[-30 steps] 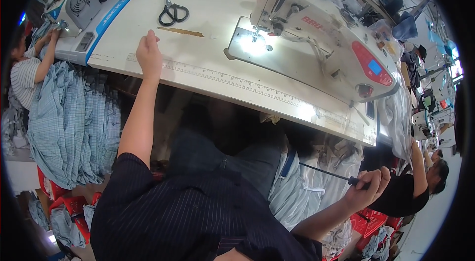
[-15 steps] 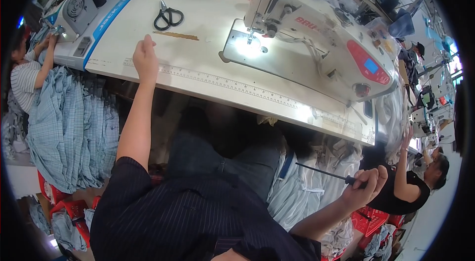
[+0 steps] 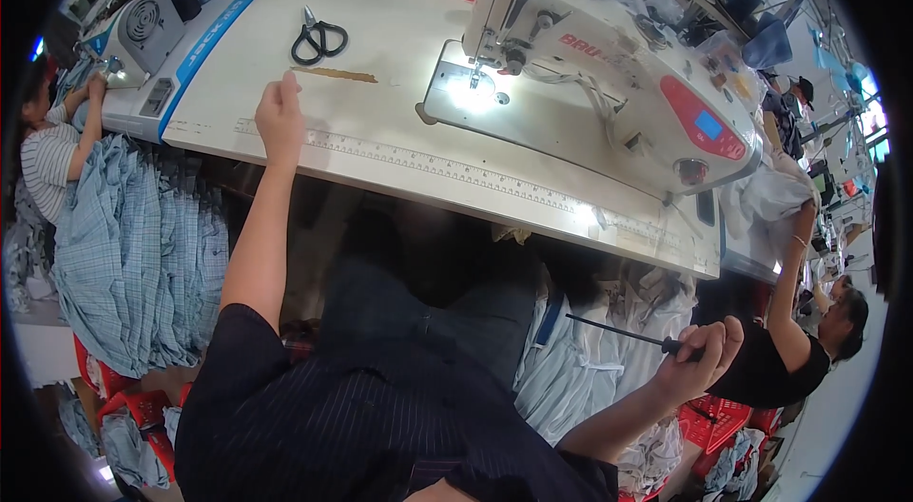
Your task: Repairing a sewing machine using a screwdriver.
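Note:
My right hand is closed around the dark handle of a screwdriver, whose long thin shaft points left, out past the front edge of the table. Over the front left of the white sewing table, my left hand is closed with its back toward me. Anything inside those curled fingers is hidden. Just beyond it lie black-handled thread scissors and a narrow brown strip. A white sewing machine with a lit needle area stands farther right on the table.
A ruler scale runs along the table's front edge. Checked light-blue fabric pieces hang at the left, near a person in a striped top. Pale garments hang below the table. Another person sits at the right by red baskets.
The person at the right has raised an arm onto the white fabric beside the table. The view has shifted slightly. My hands keep nearly the same pose, the screwdriver still in the right.

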`<action>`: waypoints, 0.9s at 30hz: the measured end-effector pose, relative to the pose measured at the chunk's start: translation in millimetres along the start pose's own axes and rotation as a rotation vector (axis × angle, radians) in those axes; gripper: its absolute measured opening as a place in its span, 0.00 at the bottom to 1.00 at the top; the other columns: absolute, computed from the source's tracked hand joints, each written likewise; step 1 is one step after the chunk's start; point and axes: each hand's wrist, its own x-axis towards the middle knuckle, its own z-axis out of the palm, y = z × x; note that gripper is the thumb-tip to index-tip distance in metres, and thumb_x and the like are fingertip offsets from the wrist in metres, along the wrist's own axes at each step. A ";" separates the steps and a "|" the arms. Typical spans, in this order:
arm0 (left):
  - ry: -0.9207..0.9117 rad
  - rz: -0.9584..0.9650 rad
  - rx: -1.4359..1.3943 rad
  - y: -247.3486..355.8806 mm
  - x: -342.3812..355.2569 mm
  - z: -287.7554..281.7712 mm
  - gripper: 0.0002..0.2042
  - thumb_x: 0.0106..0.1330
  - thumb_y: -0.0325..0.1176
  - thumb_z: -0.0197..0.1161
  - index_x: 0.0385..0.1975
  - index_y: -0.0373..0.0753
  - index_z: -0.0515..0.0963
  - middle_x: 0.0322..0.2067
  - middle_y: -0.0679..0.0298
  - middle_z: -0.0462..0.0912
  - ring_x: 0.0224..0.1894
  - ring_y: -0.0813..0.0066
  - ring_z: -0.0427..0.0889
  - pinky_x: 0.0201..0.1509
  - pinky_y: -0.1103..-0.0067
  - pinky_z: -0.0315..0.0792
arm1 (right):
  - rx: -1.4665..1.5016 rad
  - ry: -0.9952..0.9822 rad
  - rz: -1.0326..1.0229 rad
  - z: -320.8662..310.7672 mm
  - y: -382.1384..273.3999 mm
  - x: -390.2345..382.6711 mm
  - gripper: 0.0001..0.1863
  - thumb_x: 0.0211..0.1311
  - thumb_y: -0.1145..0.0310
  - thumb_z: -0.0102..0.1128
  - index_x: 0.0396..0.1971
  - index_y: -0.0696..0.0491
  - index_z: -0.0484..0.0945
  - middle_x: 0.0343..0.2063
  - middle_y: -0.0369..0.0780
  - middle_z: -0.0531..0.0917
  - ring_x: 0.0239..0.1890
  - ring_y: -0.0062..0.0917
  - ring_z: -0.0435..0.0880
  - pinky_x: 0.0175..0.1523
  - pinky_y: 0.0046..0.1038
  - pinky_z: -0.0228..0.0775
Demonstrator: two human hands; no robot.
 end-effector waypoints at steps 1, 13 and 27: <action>0.000 0.002 -0.002 4.0 0.6 2.4 0.21 0.72 0.47 0.53 0.29 0.31 0.77 0.24 0.59 0.79 0.29 0.71 0.76 0.39 0.76 0.70 | -0.003 0.009 -0.002 -0.9 0.3 0.4 0.12 0.64 0.79 0.48 0.46 0.61 0.72 0.13 0.32 0.65 0.13 0.12 0.59 0.25 0.17 0.66; -0.547 0.107 -0.286 101.8 74.5 109.7 0.26 0.69 0.56 0.53 0.39 0.35 0.82 0.31 0.65 0.83 0.36 0.76 0.79 0.47 0.78 0.71 | 0.001 0.038 -0.005 -9.4 -7.7 -2.1 0.11 0.64 0.79 0.47 0.46 0.61 0.72 0.13 0.33 0.66 0.12 0.12 0.59 0.24 0.17 0.66; -1.079 -0.239 -0.294 146.7 86.7 193.5 0.29 0.66 0.65 0.50 0.47 0.45 0.79 0.45 0.67 0.80 0.47 0.75 0.74 0.56 0.71 0.61 | -0.023 0.104 0.000 -25.2 -3.7 -2.3 0.11 0.64 0.80 0.47 0.45 0.61 0.73 0.12 0.33 0.65 0.12 0.12 0.58 0.23 0.17 0.65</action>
